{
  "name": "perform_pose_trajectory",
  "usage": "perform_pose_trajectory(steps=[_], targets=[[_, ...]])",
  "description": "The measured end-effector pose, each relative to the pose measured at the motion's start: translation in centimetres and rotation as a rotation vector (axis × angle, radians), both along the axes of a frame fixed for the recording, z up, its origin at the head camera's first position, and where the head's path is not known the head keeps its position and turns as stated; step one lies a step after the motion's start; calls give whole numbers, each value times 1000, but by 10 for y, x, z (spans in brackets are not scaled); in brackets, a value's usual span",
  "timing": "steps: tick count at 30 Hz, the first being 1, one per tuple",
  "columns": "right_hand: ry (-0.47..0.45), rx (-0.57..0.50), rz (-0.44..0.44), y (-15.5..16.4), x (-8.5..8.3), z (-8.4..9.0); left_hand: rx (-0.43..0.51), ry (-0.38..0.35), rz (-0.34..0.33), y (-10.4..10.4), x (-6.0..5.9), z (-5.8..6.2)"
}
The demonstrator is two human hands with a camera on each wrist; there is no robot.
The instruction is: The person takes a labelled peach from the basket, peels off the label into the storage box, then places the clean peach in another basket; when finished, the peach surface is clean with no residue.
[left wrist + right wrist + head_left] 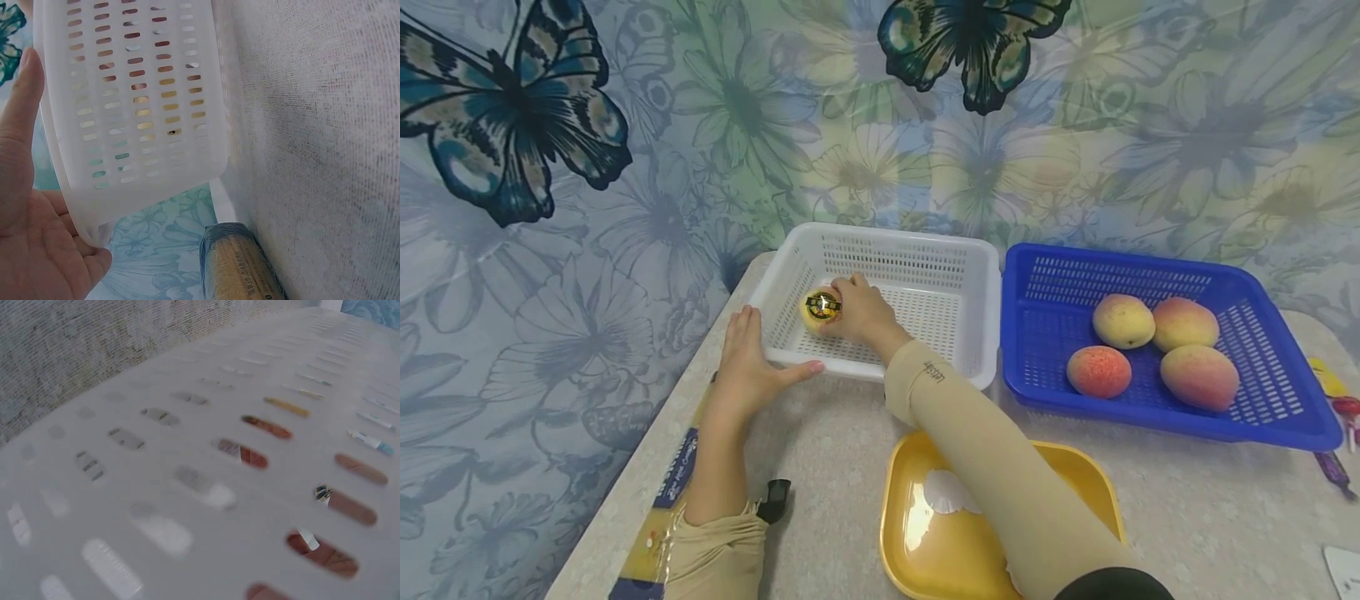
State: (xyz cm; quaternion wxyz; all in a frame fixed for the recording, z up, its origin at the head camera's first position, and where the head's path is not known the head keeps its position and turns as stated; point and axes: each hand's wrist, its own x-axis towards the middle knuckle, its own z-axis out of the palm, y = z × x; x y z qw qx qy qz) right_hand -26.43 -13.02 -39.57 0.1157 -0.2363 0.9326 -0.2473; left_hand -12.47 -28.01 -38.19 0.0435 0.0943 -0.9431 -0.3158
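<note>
- Your right hand (861, 307): reaches over the near wall into the white perforated plastic basket (955, 250); fingers curled round the small round yellow fruit with a black-and-gold sticker (822, 308), which sits low in the basket's left part, at or just above the floor. Contact with the floor cannot be told.
- Your left hand (748, 362): flat and relaxed, fingers straight, palm against the basket's outer near-left corner, thumb lying along the near wall. Judged to be bracing the basket so it does not slide while the other hand works inside. The left wrist view shows the palm (31, 219) touching the basket's slotted corner (125, 112).
- Blue perforated plastic basket (1262, 417): just beside the white one, on its right; holds 4 peach-coloured fruits (1198, 375), grouped together.
- Square yellow plastic tray (1075, 467): near the table's front edge, under your right forearm.
- Long boxed roll in blue and yellow packaging (673, 487): lies along the table's left edge, beneath your left forearm.
</note>
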Motion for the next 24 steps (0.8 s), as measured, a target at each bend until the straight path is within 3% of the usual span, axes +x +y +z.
perform_pose_trajectory(steps=[2, 9, 24], targets=[[8, 17, 27, 0, -1, -1, 0, -1, 1, 0, 0, 0], [-74, -123, 80, 1, 1, -1, -2, 5, -5, 0, 0, 1], [-29, -34, 67, 6, 4, -1, -9, 2, -7, -2, -2, -4]])
